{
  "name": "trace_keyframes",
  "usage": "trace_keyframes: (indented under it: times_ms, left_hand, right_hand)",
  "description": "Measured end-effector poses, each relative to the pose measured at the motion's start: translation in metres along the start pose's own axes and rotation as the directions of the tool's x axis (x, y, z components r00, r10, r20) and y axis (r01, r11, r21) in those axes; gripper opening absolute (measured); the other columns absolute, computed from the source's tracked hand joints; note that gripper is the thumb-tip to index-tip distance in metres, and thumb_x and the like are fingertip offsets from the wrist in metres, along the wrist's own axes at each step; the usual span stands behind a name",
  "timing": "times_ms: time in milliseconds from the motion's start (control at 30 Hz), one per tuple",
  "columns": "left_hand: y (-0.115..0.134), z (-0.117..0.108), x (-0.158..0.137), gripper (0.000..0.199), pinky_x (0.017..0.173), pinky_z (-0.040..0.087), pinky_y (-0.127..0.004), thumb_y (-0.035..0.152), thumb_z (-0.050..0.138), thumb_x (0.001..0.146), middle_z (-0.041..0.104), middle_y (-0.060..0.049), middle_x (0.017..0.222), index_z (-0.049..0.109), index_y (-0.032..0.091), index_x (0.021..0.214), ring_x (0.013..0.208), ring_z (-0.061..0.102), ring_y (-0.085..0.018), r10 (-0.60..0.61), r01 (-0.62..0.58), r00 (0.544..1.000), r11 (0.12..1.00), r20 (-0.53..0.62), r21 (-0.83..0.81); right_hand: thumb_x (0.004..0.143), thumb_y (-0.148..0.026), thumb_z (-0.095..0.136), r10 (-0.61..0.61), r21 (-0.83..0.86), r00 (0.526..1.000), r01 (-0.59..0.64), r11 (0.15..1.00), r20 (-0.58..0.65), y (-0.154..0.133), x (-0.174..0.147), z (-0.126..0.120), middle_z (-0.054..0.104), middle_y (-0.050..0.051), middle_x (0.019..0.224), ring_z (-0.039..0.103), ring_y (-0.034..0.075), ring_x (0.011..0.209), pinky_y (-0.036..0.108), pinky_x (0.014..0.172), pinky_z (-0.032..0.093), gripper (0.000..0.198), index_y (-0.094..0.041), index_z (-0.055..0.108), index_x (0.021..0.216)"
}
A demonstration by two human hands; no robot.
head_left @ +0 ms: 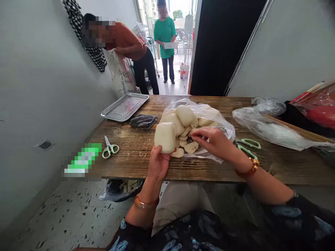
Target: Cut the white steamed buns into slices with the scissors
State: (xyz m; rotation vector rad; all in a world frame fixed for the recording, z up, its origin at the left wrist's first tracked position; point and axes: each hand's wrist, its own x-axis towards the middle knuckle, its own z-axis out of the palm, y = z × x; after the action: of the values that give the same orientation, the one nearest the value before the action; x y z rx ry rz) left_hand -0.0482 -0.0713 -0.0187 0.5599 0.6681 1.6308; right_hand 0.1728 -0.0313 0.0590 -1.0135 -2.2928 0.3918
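Note:
A pale steamed bun (164,137) rests upright in my left hand (158,163), the fingers closed round its lower end above the table's front part. My right hand (213,141) hovers just right of it over a heap of cut pieces, its thumb and fingertips drawn together. Whatever lies between those fingertips, if anything, is too small to make out. Flat cut slices (191,147) lie below the fingertips. Behind them, more whole buns (185,115) are piled in an opened clear plastic bag (227,129).
Green-handled scissors (111,150) lie at left, another pair (250,144) by my right wrist. A metal tray (125,107) and grey cloth (143,121) sit at back left. Plastic wrap (272,127) covers the right side. Two people (131,43) stand beyond the wooden table (125,167).

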Motion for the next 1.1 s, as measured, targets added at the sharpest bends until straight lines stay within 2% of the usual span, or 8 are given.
trace_keyframes:
  times_ms: [133, 233, 300, 400, 467, 667, 867, 1100]
  left_hand:
    - [0.005, -0.007, -0.009, 0.05, 0.078, 0.059, -0.036, 0.031, 0.071, 0.074, 0.069, -0.009, 0.12, 0.062, 0.021, 0.123, 0.091, 0.068, -0.022, 0.02, -0.021, 0.999, 1.0, -0.045, -0.005]
    - [0.005, -0.009, -0.015, 0.047, 0.082, 0.058, -0.036, 0.029, 0.071, 0.075, 0.069, -0.009, 0.12, 0.063, 0.021, 0.121, 0.101, 0.066, -0.024, 0.015, -0.013, 0.998, 0.999, -0.055, 0.034]
    - [0.007, -0.011, -0.019, 0.045, 0.083, 0.057, -0.036, 0.029, 0.071, 0.074, 0.069, -0.009, 0.121, 0.064, 0.021, 0.118, 0.105, 0.065, -0.024, 0.039, -0.034, 0.996, 0.997, -0.075, 0.066]
    - [0.014, -0.016, -0.023, 0.042, 0.081, 0.056, -0.033, 0.029, 0.072, 0.073, 0.068, -0.008, 0.121, 0.066, 0.02, 0.114, 0.101, 0.065, -0.022, 0.089, -0.076, 0.988, 0.991, -0.124, 0.108]
    - [0.017, -0.017, -0.025, 0.04, 0.081, 0.056, -0.033, 0.029, 0.071, 0.074, 0.069, -0.007, 0.12, 0.065, 0.021, 0.112, 0.1, 0.065, -0.021, 0.082, -0.065, 0.987, 0.991, -0.141, 0.119]
    - [0.004, 0.006, -0.025, 0.036, 0.083, 0.055, -0.036, 0.028, 0.069, 0.075, 0.07, -0.008, 0.114, 0.064, 0.02, 0.109, 0.106, 0.063, -0.024, -0.036, 0.038, 0.993, 0.999, -0.108, 0.018]
    - [-0.008, 0.041, -0.016, 0.031, 0.089, 0.054, -0.042, 0.026, 0.067, 0.075, 0.07, -0.008, 0.107, 0.065, 0.018, 0.104, 0.107, 0.062, -0.025, -0.071, 0.063, 0.987, 0.996, -0.142, -0.063]
    - [-0.01, 0.031, -0.018, 0.033, 0.084, 0.055, -0.039, 0.029, 0.069, 0.073, 0.068, -0.007, 0.111, 0.064, 0.02, 0.104, 0.107, 0.059, -0.024, -0.103, 0.111, 0.975, 0.993, -0.196, 0.029]
  right_hand:
    - [0.093, -0.029, 0.064, 0.021, -0.25, 0.98, 0.029, 0.968, 0.196, -0.017, -0.041, 0.032, 0.072, 0.011, 0.107, 0.066, 0.027, 0.096, 0.037, 0.082, 0.05, 0.021, -0.017, 0.068, 0.11]
    - [0.086, -0.024, 0.072, 0.085, -0.439, 0.981, -0.001, 0.898, 0.172, -0.022, -0.046, 0.051, 0.071, 0.015, 0.106, 0.064, 0.032, 0.099, 0.041, 0.082, 0.047, 0.024, -0.015, 0.069, 0.108]
    - [0.086, -0.02, 0.071, 0.12, -0.475, 0.984, -0.044, 0.879, 0.13, -0.02, -0.046, 0.057, 0.072, 0.015, 0.099, 0.064, 0.033, 0.096, 0.041, 0.08, 0.045, 0.019, -0.014, 0.07, 0.104]
    - [0.092, -0.02, 0.064, 0.108, -0.428, 0.988, -0.05, 0.902, 0.113, -0.015, -0.047, 0.061, 0.073, 0.012, 0.088, 0.065, 0.029, 0.088, 0.038, 0.077, 0.044, 0.009, -0.016, 0.072, 0.094]
    - [0.096, -0.023, 0.058, 0.087, -0.377, 0.99, -0.04, 0.925, 0.109, -0.012, -0.051, 0.062, 0.073, 0.008, 0.087, 0.066, 0.024, 0.085, 0.034, 0.076, 0.044, 0.015, -0.019, 0.072, 0.091]
    - [0.098, -0.024, 0.054, 0.075, -0.012, 0.99, -0.077, 0.997, -0.121, -0.008, -0.061, 0.065, 0.07, 0.004, 0.082, 0.065, 0.019, 0.08, 0.028, 0.072, 0.047, 0.018, -0.019, 0.069, 0.09]
    - [0.099, -0.028, 0.052, 0.124, -0.155, 0.987, -0.138, 0.978, -0.1, 0.002, -0.071, 0.063, 0.069, 0.008, 0.085, 0.064, 0.024, 0.082, 0.034, 0.074, 0.046, 0.023, -0.018, 0.071, 0.091]
    - [0.099, -0.024, 0.052, 0.183, -0.104, 0.978, -0.193, 0.976, -0.097, 0.019, -0.08, 0.076, 0.073, 0.006, 0.094, 0.068, 0.022, 0.085, 0.031, 0.071, 0.049, 0.018, -0.021, 0.069, 0.102]
